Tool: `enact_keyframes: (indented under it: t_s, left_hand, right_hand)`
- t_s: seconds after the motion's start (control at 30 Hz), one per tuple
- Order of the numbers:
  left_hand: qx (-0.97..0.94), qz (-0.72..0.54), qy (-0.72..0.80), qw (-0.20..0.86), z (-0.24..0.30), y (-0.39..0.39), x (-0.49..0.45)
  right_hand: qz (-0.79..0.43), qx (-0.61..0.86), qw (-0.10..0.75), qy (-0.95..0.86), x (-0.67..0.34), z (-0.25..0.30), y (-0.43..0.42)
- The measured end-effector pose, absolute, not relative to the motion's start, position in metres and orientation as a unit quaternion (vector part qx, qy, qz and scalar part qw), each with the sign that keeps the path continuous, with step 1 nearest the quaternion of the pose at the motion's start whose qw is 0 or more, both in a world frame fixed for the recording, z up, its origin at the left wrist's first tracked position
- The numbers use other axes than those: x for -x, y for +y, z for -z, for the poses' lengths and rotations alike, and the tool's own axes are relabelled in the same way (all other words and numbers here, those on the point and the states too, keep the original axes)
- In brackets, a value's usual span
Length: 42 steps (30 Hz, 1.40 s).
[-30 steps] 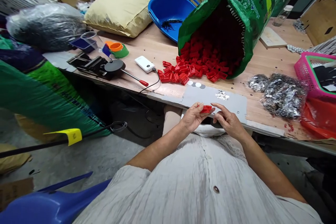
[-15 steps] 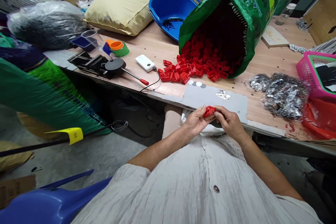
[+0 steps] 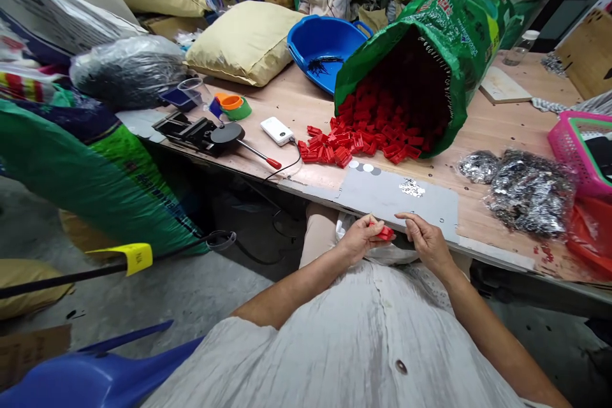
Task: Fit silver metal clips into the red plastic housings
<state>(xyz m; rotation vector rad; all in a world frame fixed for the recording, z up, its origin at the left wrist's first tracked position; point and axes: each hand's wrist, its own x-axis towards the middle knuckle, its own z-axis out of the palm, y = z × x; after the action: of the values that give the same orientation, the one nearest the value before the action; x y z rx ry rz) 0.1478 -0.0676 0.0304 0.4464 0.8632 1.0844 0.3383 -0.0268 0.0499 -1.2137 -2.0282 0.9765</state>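
Observation:
My left hand (image 3: 359,239) pinches a small red plastic piece (image 3: 385,232) just below the table's front edge, over my lap. My right hand (image 3: 426,241) sits close beside it, fingers curled, its thumb and forefinger reaching toward the piece; whether it touches it I cannot tell. On the table ahead, a green sack (image 3: 440,44) lies on its side and spills a pile of the same red pieces (image 3: 354,143). A small heap of shiny metal bits (image 3: 412,188) lies on a grey mat (image 3: 430,204) right in front of my hands.
A blue basin (image 3: 306,44), a white power bank (image 3: 276,131) with cable, a black hand press (image 3: 210,137) and tape rolls (image 3: 234,106) sit to the left. Bags of metal parts (image 3: 526,188) and a pink basket (image 3: 564,143) lie right. Another person sits behind the table.
The camera tilted up a little. My hands lowered slightly; the right hand drew a little away from the red piece, which stays in my left hand.

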Motion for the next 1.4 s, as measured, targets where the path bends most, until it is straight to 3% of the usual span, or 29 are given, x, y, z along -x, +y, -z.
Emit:
enact_keyframes:
  t_s: [0.2,0.57,0.83,1.1,1.4]
  left_hand:
    - [-0.339,-0.392,0.58,0.628,0.01,-0.063,-0.141]
    - [-0.42,-0.354,0.603,0.579,0.028,-0.064,-0.13]
    - [-0.501,-0.293,0.596,0.555,0.031,-0.068,-0.122]
    - [-0.517,-0.26,0.587,0.566,0.042,-0.063,-0.121]
    - [-0.527,-0.252,0.591,0.556,0.043,-0.061,-0.121]
  right_hand:
    - [-0.36,0.491,0.289,-0.739,-0.351,-0.044,-0.025]
    - [-0.316,0.549,0.317,-0.706,-0.375,-0.042,-0.016]
    - [-0.116,0.629,0.344,-0.687,-0.442,-0.027,0.003]
    - [-0.002,0.724,0.263,-0.637,-0.502,-0.026,0.014]
    - [-0.025,0.743,0.103,-0.66,-0.517,-0.039,0.063]
